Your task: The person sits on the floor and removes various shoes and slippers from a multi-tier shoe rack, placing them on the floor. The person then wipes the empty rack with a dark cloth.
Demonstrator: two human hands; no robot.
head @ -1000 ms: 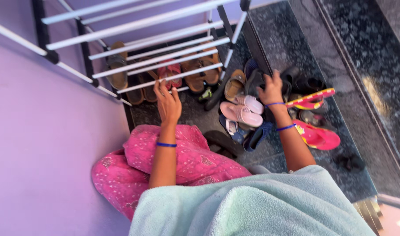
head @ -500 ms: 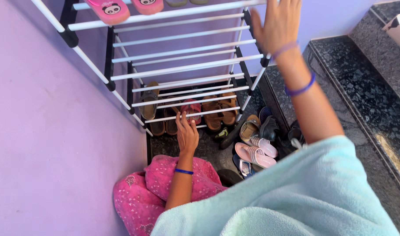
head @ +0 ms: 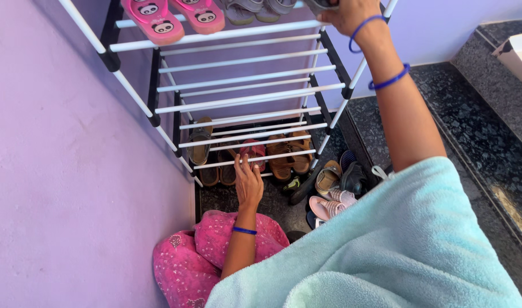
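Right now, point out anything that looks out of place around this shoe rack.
A jumble of footwear lies heaped on the dark floor right of the rack, pairs split and overlapping, while the middle shelves sit bare. The pink panda slippers up top are lined up neatly.

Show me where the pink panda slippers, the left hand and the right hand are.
pink panda slippers (head: 175, 14), head view, sole of one slipper
left hand (head: 249, 183), head view, back of the hand
right hand (head: 346, 12), head view, back of the hand

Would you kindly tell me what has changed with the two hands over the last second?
The right hand left the pile of shoes on the floor, rose to the top shelf and now grips a dark shoe there. The left hand stayed on the lowest rail of the rack.
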